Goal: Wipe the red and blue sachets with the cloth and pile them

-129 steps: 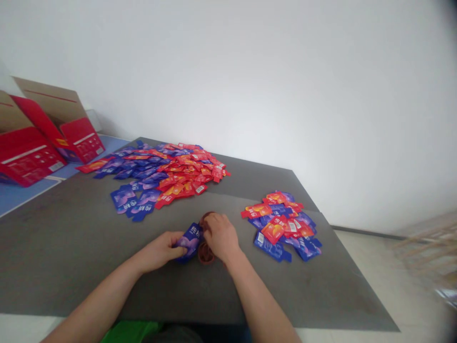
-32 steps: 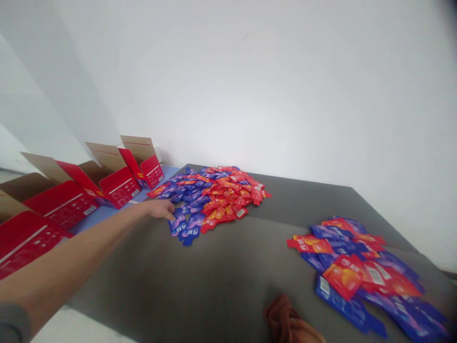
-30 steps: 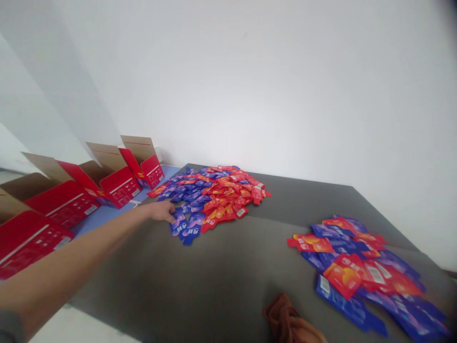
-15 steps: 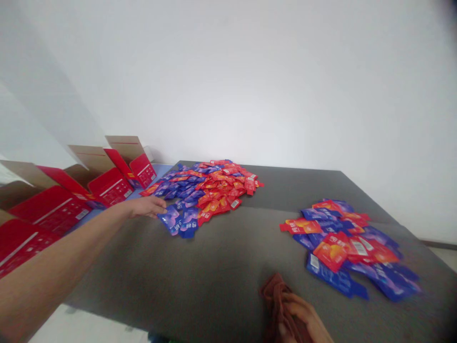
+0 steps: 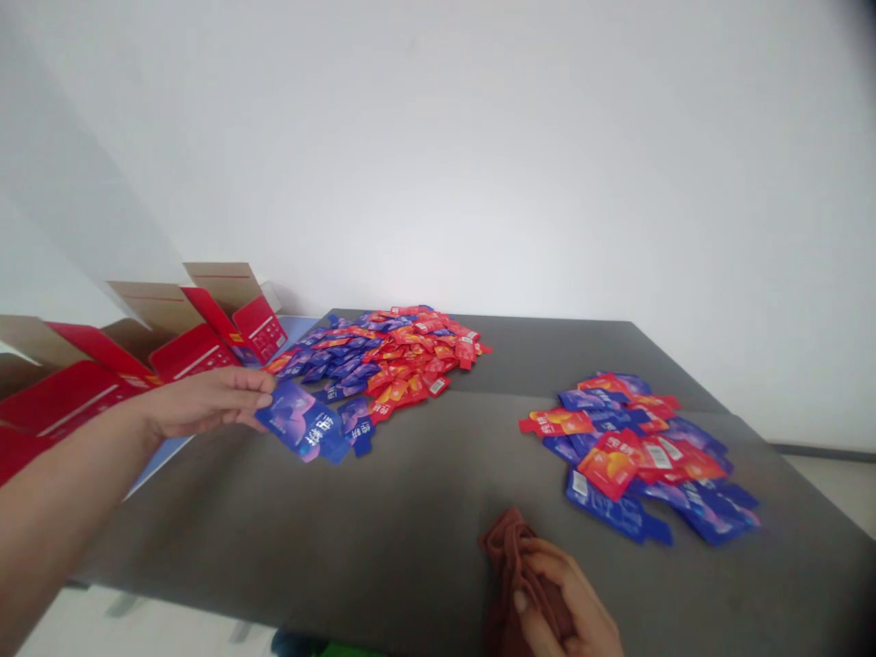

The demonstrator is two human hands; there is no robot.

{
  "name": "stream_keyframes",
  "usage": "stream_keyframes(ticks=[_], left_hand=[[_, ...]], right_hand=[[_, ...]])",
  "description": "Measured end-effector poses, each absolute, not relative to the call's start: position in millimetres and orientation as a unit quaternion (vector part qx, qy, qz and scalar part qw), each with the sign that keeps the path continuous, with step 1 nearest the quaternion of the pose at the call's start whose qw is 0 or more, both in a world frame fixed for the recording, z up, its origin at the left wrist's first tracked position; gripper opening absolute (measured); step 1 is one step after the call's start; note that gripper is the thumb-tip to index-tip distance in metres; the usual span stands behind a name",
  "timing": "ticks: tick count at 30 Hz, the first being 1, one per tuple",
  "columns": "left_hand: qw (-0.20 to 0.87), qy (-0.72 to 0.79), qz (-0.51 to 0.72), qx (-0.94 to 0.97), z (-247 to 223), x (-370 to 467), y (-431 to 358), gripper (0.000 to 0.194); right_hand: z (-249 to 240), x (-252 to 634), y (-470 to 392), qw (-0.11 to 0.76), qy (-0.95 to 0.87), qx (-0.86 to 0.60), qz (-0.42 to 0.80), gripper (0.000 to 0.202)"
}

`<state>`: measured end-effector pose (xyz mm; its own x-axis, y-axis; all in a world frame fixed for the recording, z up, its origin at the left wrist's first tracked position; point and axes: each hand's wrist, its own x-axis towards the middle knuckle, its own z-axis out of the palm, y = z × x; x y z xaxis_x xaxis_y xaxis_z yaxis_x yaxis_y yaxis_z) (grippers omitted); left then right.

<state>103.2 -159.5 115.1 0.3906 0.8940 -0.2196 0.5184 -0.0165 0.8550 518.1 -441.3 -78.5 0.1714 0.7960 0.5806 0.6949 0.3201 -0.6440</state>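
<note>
Head view: outstretched left hand [image 5: 209, 401] pinches a blue sachet [image 5: 299, 420], right hand [image 5: 573, 598] clutches brown cloth [image 5: 505, 552].

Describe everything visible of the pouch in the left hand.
The pouch is a flat, blue-purple packet, seemingly glossy plastic or foil, printed with pale purple rounded shapes and white characters that appear upside down. It narrows to a plain blue tab at the end away from the person's left hand, whose thumb and fingers pinch the opposite end. It slants down to the right, in front of the large pile of pouches. Whether it touches the table is unclear.
</note>
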Motion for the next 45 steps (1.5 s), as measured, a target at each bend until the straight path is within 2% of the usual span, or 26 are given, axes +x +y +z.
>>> stream_keyframes(ticks=[8,12,15,19,24,28,30,32,36,39,42,45], left_hand=[[0.670,0.392,0.147,0.613,37,206,-193,0.030],[0.712,0.358,0.105,0.595,17,243,-193,0.026],[0.689,0.373,0.100,0.613,1,269,-196,0.027],[0.595,0.400,0.086,0.692,-26,292,-211,0.028],[0.520,0.393,0.143,0.745,-44,291,-235,0.027],[0.451,0.405,0.191,0.772,-48,287,-248,0.027],[0.446,0.408,0.196,0.772,-49,287,-250,0.027],[0.456,0.404,0.192,0.769,-50,289,-250,0.026],[0.456,0.398,0.191,0.773,-48,291,-248,0.024],[0.428,0.407,0.192,0.784,-45,292,-251,0.023],[0.412,0.406,0.193,0.793,-44,291,-254,0.024],[0.428,0.391,0.192,0.791,-43,291,-255,0.024]], right_hand=[[-59,500,-453,0.523,-0.591,-0.605,0.105,0.023],[-45,487,-462,0.534,-0.594,-0.599,0.057,0.026],[-32,477,-455,0.526,-0.590,-0.613,0.004,0.031],[-20,455,-415,0.480,-0.580,-0.658,-0.020,0.039],[-23,436,-355,0.275,-0.663,-0.696,0.026,0.013],[-25,475,-347,0.140,-0.663,-0.734,0.044,0.012],[-17,501,-355,0.100,-0.640,-0.761,0.036,0.013],[-4,511,-363,0.115,-0.617,-0.778,0.015,0.011],[8,473,-364,0.218,-0.649,-0.729,-0.006,0.012],[-5,459,-354,0.166,-0.692,-0.702,0.038,0.015],[-16,490,-352,0.090,-0.663,-0.742,0.048,0.020],[-6,518,-357,0.078,-0.628,-0.774,0.020,0.016]])
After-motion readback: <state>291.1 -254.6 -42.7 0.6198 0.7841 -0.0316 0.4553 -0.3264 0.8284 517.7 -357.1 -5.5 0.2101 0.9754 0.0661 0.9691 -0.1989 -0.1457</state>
